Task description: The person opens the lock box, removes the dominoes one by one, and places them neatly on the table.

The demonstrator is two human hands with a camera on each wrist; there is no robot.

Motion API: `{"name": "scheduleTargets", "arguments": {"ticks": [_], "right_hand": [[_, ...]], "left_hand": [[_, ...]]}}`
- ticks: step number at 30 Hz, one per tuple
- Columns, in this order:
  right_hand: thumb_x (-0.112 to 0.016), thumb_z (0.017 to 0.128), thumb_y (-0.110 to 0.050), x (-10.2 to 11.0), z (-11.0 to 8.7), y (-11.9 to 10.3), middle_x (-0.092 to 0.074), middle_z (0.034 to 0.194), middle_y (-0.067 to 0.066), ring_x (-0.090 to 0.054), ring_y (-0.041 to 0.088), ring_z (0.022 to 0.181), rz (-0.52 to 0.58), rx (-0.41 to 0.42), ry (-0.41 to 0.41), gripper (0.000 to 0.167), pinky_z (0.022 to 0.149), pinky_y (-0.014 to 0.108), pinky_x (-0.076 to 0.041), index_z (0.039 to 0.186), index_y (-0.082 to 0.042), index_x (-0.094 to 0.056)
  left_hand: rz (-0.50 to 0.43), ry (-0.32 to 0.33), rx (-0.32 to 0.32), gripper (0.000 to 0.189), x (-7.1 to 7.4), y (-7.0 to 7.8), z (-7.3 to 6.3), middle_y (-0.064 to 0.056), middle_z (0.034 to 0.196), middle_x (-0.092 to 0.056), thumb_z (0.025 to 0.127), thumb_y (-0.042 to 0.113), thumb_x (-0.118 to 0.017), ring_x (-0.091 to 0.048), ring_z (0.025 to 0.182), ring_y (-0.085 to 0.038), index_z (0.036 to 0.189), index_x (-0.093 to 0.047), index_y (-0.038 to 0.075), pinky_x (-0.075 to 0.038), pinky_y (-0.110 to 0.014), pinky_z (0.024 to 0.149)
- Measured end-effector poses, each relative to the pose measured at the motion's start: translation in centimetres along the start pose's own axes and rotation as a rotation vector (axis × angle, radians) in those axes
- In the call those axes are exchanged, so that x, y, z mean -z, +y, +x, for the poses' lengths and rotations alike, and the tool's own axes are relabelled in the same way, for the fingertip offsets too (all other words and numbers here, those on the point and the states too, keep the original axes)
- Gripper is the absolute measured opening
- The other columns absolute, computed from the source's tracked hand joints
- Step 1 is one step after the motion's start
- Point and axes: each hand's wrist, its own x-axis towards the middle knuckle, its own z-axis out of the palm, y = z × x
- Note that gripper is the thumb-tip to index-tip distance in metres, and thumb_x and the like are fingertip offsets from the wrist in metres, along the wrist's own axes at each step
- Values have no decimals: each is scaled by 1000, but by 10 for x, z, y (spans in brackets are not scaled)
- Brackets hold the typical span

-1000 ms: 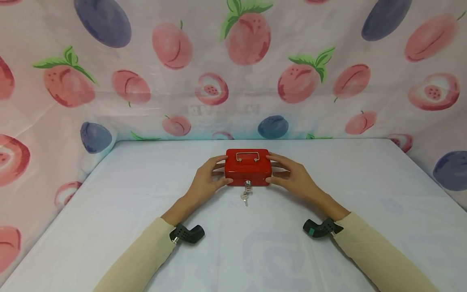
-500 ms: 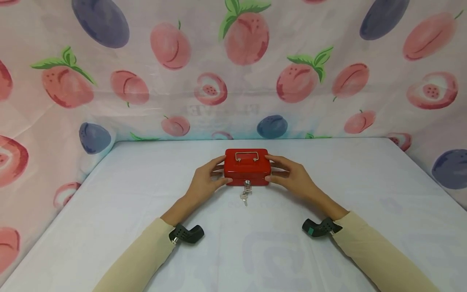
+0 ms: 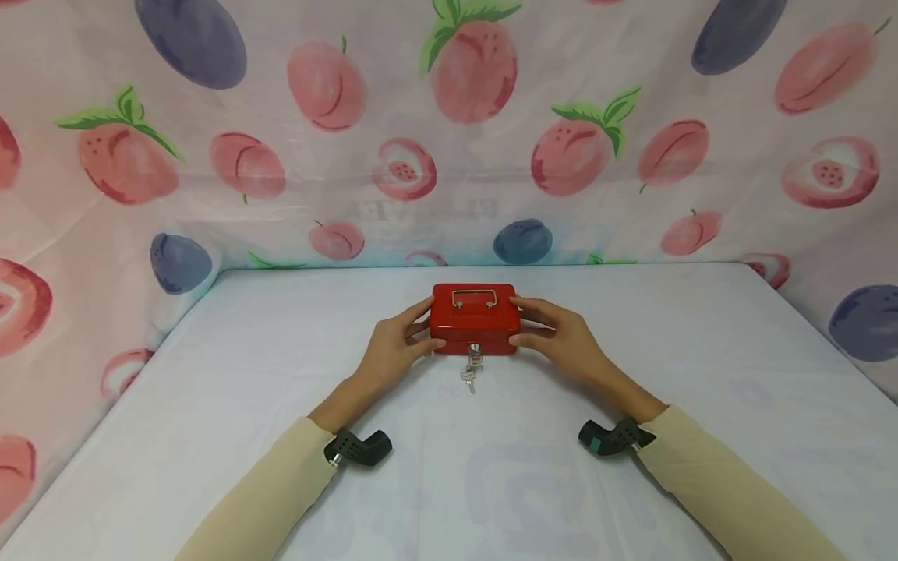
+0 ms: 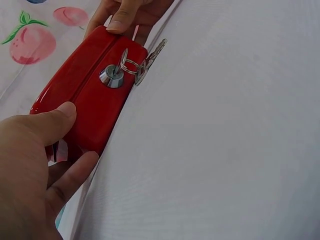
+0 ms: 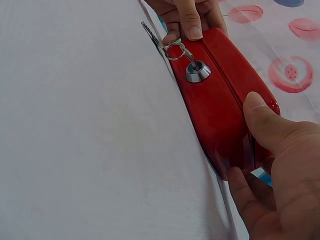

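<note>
A red cash box (image 3: 474, 319) with its lid down sits on the white-covered table, a thin metal handle (image 3: 474, 293) lying on top. My left hand (image 3: 393, 347) grips its left end, thumb on the front face and fingers along the side. At the opposite end, my right hand (image 3: 564, 335) holds it the same way. One key stands in the round silver lock (image 4: 111, 76) on the front. From it a ring carries a second key (image 3: 468, 379), which hangs down in front of the box. The far sides of the fingers are partly hidden behind the box.
White cloth (image 3: 449, 483) covers the table around the box. Behind it rises a fruit-printed curtain (image 3: 281, 187), which also runs along both sides. Each wrist wears a black camera mount (image 3: 359, 448) below a beige sleeve (image 3: 259, 491).
Both hands keep their hold on the cash box, which stays in place. The whole head view has shifted very slightly.
</note>
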Motion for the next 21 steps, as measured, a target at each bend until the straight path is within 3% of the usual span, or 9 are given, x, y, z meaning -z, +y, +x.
{"name": "scheduleTargets", "arguments": {"ticks": [5, 10, 11, 17, 18, 21], "right_hand": [[-74, 85, -17, -1, 2, 12, -54, 135, 8, -56, 25, 118, 4, -8, 15, 60, 93, 35, -47, 140, -19, -51], [-74, 85, -20, -2, 2, 10, -54, 136, 8, -56, 25, 119, -16, -36, 18, 61, 92, 37, -48, 141, -22, -50], [-74, 85, -20, -2, 2, 9, -53, 136, 9, -56, 26, 119, -15, -41, 18, 61, 91, 36, -48, 141, -22, -50], [-73, 85, -16, -3, 2, 7, -48, 141, 12, -54, 27, 121, 4, -30, 15, 61, 91, 34, -47, 142, -16, -49], [-72, 85, -15, -3, 2, 5, -47, 142, 12, -53, 28, 121, 1, -28, 14, 61, 91, 33, -47, 142, -14, -48], [-70, 86, -8, -4, 0, -7, -44, 143, 17, -53, 33, 120, 7, -26, 14, 61, 91, 35, -46, 142, -7, -46]], "left_hand": [[-46, -14, 22, 70, 0, 2, -1, -14, 137, -51, 82, 9, -76, -60, 113, -24, 144, -43, 7, -56, -28, 64], [-72, -12, 22, 70, 1, 2, -3, -14, 138, -50, 83, 9, -75, -59, 114, -26, 145, -42, 8, -55, -28, 62], [-73, -13, 20, 70, 2, 7, -4, -16, 137, -50, 83, 8, -75, -59, 114, -28, 144, -42, 6, -55, -30, 62], [-67, -13, 9, 70, 1, 6, -2, -17, 137, -50, 82, 8, -75, -59, 113, -29, 144, -42, 5, -56, -31, 61], [-61, -11, 7, 70, 0, 0, -1, -15, 137, -51, 82, 10, -75, -59, 113, -28, 144, -43, 7, -55, -28, 60], [-28, -11, 8, 70, -1, 0, 0, -14, 137, -51, 83, 10, -76, -59, 113, -26, 144, -42, 7, -55, -26, 58]]}}
